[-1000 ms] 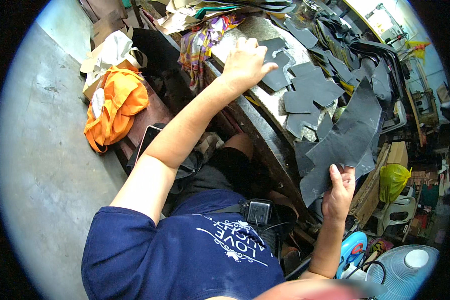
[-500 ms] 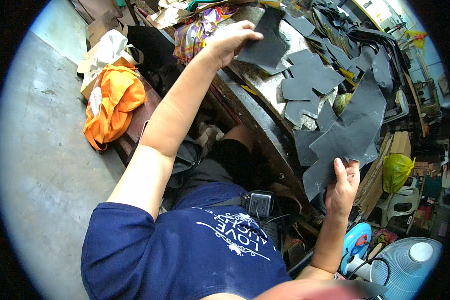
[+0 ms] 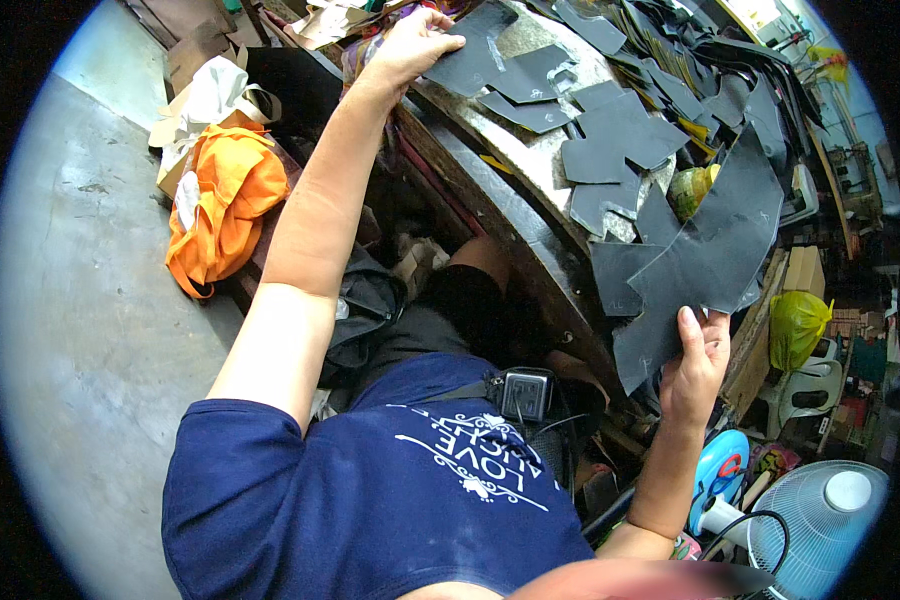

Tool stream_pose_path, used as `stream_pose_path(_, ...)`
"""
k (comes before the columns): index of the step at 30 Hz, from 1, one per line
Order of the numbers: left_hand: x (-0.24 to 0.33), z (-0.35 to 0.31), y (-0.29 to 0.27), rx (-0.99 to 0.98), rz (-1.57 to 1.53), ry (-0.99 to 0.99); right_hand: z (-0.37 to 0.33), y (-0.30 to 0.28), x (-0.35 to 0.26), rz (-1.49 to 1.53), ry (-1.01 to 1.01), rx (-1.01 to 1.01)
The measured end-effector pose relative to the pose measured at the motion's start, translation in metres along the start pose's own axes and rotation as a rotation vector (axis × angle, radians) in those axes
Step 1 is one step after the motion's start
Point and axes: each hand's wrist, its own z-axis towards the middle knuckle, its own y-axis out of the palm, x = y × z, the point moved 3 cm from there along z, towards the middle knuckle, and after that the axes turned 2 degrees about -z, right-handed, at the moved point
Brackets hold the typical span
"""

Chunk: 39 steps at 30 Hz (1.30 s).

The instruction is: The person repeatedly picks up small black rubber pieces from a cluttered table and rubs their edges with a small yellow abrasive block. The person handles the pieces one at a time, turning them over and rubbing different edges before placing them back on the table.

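At the far left of the workbench my left hand (image 3: 413, 50) is closed on the edge of a cut black leather-like piece (image 3: 473, 55), thumb on top. Beside it lie more black cut pieces (image 3: 532, 76), some overlapping. My right hand (image 3: 698, 365) grips the near end of a long, curved black leather-like sheet (image 3: 722, 232), its thumb on the upper face and its fingers hidden beneath. Faint pale marks show on that sheet. Several irregular black pieces (image 3: 620, 140) lie on the bench between my hands.
Stacked black pieces (image 3: 685, 70) crowd the back of the workbench (image 3: 530, 215). An orange cloth bag (image 3: 232, 195) sits at left beside a white bag (image 3: 215, 95). On the right are a yellow-green plastic bag (image 3: 796, 330), a white plastic chair (image 3: 808, 385) and a fan (image 3: 820, 530).
My left hand has moved left and slightly up, bringing its black piece down toward the bench's left end. My right hand, still gripping the long sheet, has shifted slightly right.
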Motion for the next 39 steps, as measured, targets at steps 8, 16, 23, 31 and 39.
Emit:
stream_pose_path(8,0.029,-0.016,0.027,0.036,0.392,0.102,-0.002,0.002,-0.006,-0.030,-0.044,0.009)
stream_pose_path(16,0.025,-0.023,0.039,0.198,0.851,0.279,-0.004,-0.001,-0.008,-0.006,-0.053,0.026)
stream_pose_path(23,0.057,-0.044,0.047,0.341,0.890,0.714,-0.008,-0.006,-0.008,-0.024,-0.069,0.042)
stream_pose_path(31,0.100,-0.101,0.116,-0.405,0.811,0.884,-0.008,-0.003,-0.007,-0.049,-0.068,0.054)
stream_pose_path(39,0.117,-0.077,0.104,0.083,0.604,0.853,-0.014,-0.007,-0.010,0.033,-0.056,0.067)
